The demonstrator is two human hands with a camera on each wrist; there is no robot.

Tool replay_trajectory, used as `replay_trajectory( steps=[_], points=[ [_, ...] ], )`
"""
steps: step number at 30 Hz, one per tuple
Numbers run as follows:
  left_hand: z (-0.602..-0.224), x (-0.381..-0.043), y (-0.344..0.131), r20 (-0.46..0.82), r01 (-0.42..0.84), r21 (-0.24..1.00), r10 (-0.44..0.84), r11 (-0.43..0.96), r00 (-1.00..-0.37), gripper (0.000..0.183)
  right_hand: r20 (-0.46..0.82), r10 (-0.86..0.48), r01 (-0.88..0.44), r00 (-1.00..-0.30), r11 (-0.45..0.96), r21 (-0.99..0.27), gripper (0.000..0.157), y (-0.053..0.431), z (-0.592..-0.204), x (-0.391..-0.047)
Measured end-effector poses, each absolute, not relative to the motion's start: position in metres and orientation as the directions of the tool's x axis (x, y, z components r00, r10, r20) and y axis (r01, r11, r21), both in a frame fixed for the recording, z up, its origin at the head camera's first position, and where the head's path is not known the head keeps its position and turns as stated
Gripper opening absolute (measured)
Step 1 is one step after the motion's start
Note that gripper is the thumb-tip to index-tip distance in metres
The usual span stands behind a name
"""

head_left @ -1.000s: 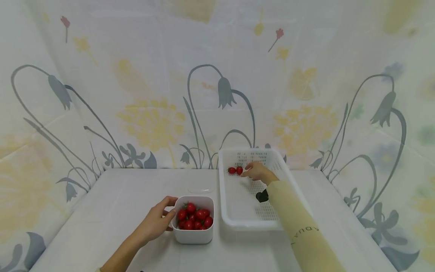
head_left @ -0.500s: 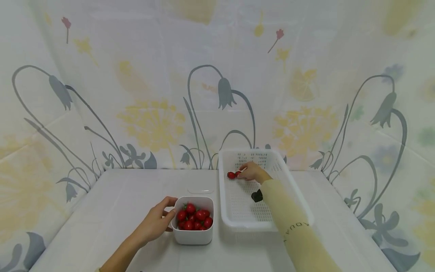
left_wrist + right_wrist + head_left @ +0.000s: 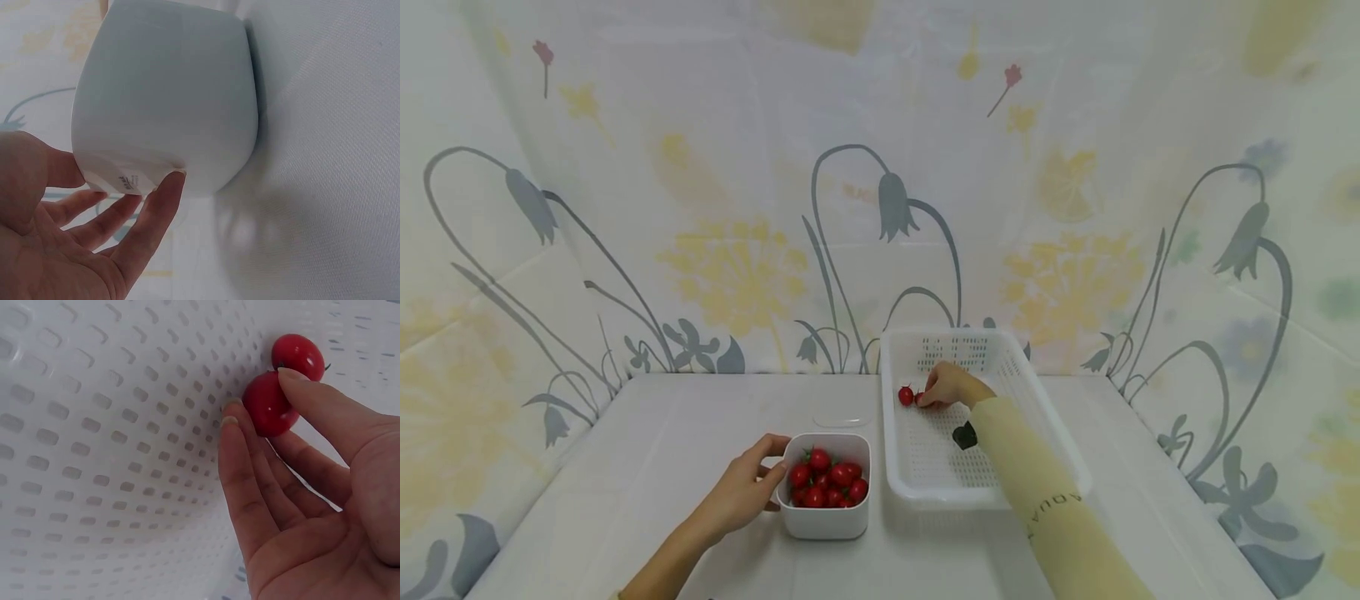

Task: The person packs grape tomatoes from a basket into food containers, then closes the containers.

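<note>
My left hand [image 3: 747, 486] holds a white square container [image 3: 825, 523] by its left side, fingers bent against the wall. In the left wrist view the fingertips [image 3: 177, 177] press on the container's smooth outer face. Several red cherry tomatoes [image 3: 829, 479], some with green stems, fill the container. Inside the white perforated basket [image 3: 925, 500], my right hand [image 3: 950, 386] pinches a cherry tomato [image 3: 267, 411] between thumb and fingers. Right beside it lies another cherry tomato [image 3: 299, 355], against the basket's left part in the head view.
A thin clear oval outline [image 3: 841, 422] lies on the white tabletop [image 3: 700, 442] behind the container. Black gear [image 3: 964, 435] shows at the right sleeve [image 3: 1037, 492], low over the basket. A flower-printed sheet [image 3: 880, 167] hangs behind the table.
My right hand has moved slightly left and toward me, and its fingers have closed on a tomato. Both basket tomatoes have shifted a little nearer. The left hand stays on the container.
</note>
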State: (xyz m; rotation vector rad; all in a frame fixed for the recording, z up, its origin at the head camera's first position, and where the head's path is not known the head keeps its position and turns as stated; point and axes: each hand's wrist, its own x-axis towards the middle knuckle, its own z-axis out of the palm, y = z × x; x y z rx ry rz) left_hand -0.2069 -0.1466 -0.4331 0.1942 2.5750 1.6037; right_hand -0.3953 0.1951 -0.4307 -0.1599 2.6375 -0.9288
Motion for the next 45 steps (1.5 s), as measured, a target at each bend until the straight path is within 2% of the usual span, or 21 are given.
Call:
replay_trajectory(
  steps=[7,14,23,45],
  points=[
    [-0.435,-0.207,-0.147,-0.013,0.061,0.902,0.169,0.427,-0.985,0.031,-0.29,-0.286,-0.032,-0.913,0.761,-0.648,0.014,0.199,-0.426,-0.384],
    [-0.435,-0.207,-0.148,-0.007,0.07,0.9,0.174,0.43,-0.985,0.031,-0.276,-0.365,-0.046,-0.889,0.67,-0.741,0.013,0.205,-0.416,-0.373],
    [-0.436,-0.206,-0.148,-0.023,0.052,0.895,0.163,0.442,-0.986,0.031,-0.261,-0.434,-0.024,-0.862,0.551,-0.834,0.02,0.204,-0.407,-0.36],
    [-0.434,-0.206,-0.148,0.0,0.08,0.897,0.181,0.434,-0.983,0.031,-0.165,-0.509,-0.081,-0.845,0.428,-0.9,0.023,0.181,-0.368,-0.304]
  ],
)
